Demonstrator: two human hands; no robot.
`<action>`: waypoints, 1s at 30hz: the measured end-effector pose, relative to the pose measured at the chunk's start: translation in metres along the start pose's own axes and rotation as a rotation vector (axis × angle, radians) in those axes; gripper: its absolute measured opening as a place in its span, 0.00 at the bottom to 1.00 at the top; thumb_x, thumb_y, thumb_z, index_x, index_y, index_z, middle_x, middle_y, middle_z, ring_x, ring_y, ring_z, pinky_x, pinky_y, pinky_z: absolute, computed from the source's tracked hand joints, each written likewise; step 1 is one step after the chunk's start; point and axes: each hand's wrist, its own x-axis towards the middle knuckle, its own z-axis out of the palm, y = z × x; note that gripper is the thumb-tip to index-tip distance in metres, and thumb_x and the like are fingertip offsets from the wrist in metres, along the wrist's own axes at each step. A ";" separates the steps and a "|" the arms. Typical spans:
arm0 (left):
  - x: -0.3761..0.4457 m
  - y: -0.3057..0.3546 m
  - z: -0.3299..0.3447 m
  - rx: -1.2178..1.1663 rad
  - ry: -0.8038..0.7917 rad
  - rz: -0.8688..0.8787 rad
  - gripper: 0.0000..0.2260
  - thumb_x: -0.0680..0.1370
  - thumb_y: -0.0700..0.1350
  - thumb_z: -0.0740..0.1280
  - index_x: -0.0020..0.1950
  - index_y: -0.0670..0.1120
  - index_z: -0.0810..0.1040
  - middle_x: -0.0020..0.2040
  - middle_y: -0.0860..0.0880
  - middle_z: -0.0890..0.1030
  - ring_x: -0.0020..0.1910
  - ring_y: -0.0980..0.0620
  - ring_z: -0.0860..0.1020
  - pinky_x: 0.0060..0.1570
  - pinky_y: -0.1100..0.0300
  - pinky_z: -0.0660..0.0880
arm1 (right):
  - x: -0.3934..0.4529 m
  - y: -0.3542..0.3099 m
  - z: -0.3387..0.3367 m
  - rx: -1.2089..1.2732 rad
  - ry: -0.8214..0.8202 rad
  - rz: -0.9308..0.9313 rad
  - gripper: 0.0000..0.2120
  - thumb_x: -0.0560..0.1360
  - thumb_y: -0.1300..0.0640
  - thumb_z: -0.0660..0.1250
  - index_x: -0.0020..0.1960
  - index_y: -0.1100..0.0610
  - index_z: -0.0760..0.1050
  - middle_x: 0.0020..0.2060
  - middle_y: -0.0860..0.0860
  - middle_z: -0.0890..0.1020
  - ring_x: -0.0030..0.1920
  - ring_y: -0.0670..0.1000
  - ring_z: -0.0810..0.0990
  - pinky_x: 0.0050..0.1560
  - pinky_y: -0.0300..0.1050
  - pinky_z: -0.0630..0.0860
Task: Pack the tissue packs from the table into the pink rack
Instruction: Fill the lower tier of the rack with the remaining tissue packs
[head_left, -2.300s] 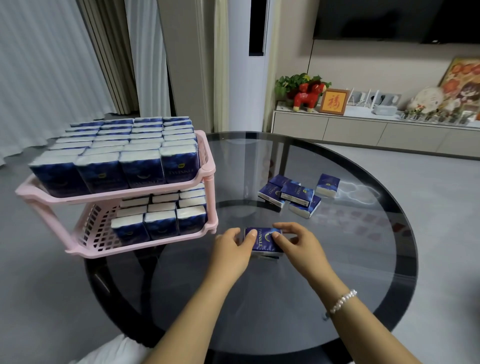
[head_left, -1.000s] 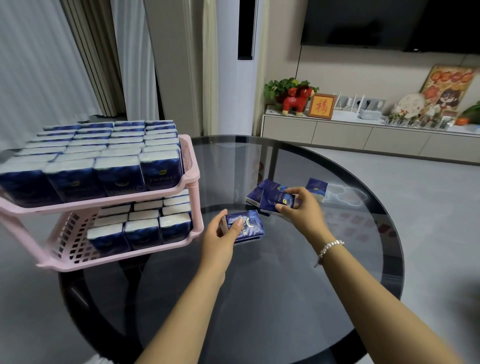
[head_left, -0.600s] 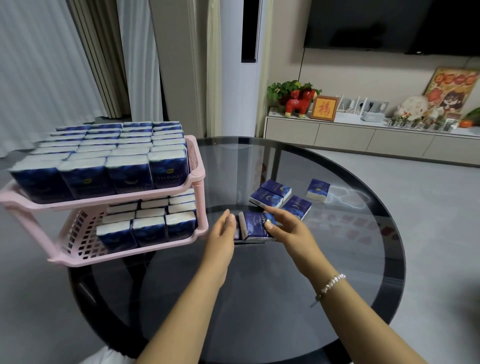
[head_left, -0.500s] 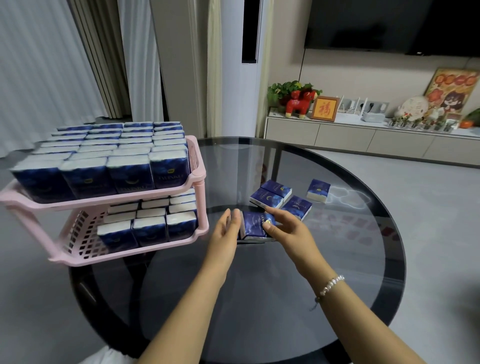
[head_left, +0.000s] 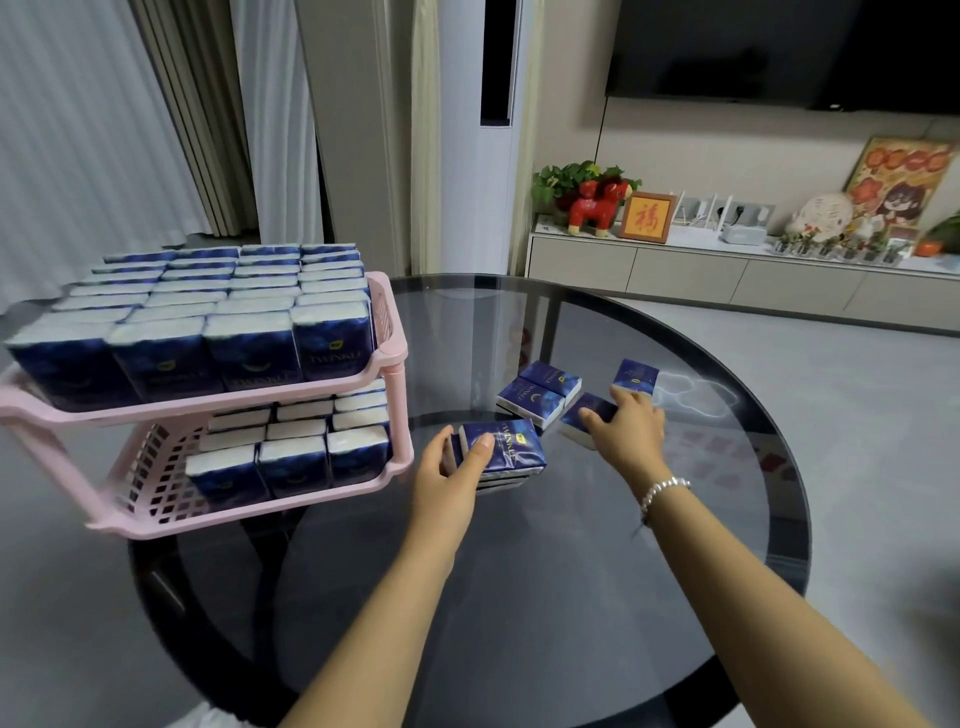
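At desk (head_left: 519, 597) centre, left hand (head_left: 449, 475) pinches a small stack of tissue packs (head_left: 506, 454); right hand (head_left: 631, 434), at 2 o'clock, closes on another pack (head_left: 584, 418). Packs look light, soft, slippery-wrapped; best gripped across short sides. Pink rack (head_left: 218, 400) at 9 o'clock.

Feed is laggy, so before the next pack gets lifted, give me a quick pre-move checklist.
1. Left hand steadies the stack: ok.
2. Right hand on a pack: ok; grip closed: cannot tell.
3. Lower shelf has free room on its left: ok.
4. Top shelf has room: not ok, full.
5. Loose packs remain on the table: ok.
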 end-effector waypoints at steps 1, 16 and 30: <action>0.000 0.000 0.000 0.003 0.004 0.001 0.26 0.76 0.51 0.68 0.73 0.48 0.67 0.72 0.49 0.69 0.70 0.52 0.68 0.64 0.60 0.65 | 0.007 0.001 0.001 -0.023 -0.053 0.026 0.23 0.76 0.49 0.65 0.66 0.59 0.69 0.66 0.57 0.71 0.65 0.60 0.64 0.64 0.51 0.64; -0.005 0.000 -0.006 0.020 0.055 0.032 0.25 0.75 0.51 0.70 0.70 0.50 0.69 0.71 0.50 0.69 0.69 0.53 0.67 0.62 0.61 0.65 | -0.031 -0.012 -0.025 0.447 -0.364 -0.004 0.28 0.69 0.60 0.74 0.63 0.51 0.63 0.50 0.51 0.75 0.42 0.45 0.76 0.32 0.34 0.70; -0.019 0.007 -0.015 0.010 0.062 0.045 0.25 0.76 0.50 0.68 0.71 0.48 0.68 0.72 0.48 0.66 0.69 0.51 0.66 0.59 0.60 0.64 | -0.075 -0.026 -0.029 0.880 -0.186 0.059 0.09 0.75 0.58 0.67 0.52 0.52 0.69 0.42 0.52 0.78 0.39 0.45 0.77 0.34 0.37 0.72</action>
